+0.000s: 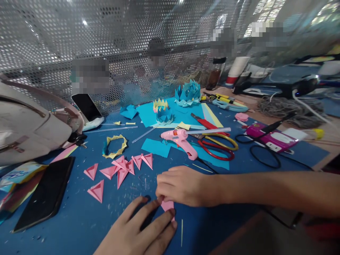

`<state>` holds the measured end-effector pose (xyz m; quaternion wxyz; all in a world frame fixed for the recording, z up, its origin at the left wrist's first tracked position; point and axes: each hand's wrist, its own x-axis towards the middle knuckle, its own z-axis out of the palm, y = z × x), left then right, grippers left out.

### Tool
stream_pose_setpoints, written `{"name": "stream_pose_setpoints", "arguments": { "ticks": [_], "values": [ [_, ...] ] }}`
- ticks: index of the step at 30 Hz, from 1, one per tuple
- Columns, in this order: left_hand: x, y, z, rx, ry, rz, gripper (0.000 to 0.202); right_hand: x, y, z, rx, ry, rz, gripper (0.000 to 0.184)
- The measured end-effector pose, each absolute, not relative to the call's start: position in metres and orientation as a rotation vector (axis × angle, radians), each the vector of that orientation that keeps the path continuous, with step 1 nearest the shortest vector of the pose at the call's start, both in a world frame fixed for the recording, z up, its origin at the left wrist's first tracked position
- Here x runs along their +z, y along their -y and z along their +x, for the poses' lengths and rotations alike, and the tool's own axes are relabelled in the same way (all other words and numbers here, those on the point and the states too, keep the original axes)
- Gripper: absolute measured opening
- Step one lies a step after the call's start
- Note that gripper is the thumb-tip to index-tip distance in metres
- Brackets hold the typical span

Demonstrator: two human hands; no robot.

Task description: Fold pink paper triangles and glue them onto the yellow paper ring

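Paper (168,205), small and pink, sits pinched by right hand (183,186), left hand (143,230) spread flat on it.

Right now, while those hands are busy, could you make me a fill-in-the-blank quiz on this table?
The left hand and right hand touch a paper piece coloured ___.
The folded triangles lie on a ___ table.
Beside the scissors lies a pink ___ gun.
Missing: pink; blue; glue.

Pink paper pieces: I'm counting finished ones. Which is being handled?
The flat piece under the right hand and left hand fingertips; the folded triangles lie loose, untouched, farther left.
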<state>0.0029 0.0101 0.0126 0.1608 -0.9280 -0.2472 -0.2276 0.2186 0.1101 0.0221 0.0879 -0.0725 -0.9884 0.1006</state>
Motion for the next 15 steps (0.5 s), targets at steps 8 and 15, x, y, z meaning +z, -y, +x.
{"name": "stream_pose_setpoints", "arguments": {
  "ticks": [8, 15],
  "values": [
    [0.01, -0.007, 0.0, -0.599, 0.715, -2.649, 0.031, 0.029, -0.118, 0.228, 0.638, 2.801, -0.281, 0.018],
    [0.015, -0.013, 0.0, -0.526, 0.686, -2.655, 0.038, 0.027, -0.119, 0.228, 0.741, 2.794, -0.4, 0.014]
  ]
}}
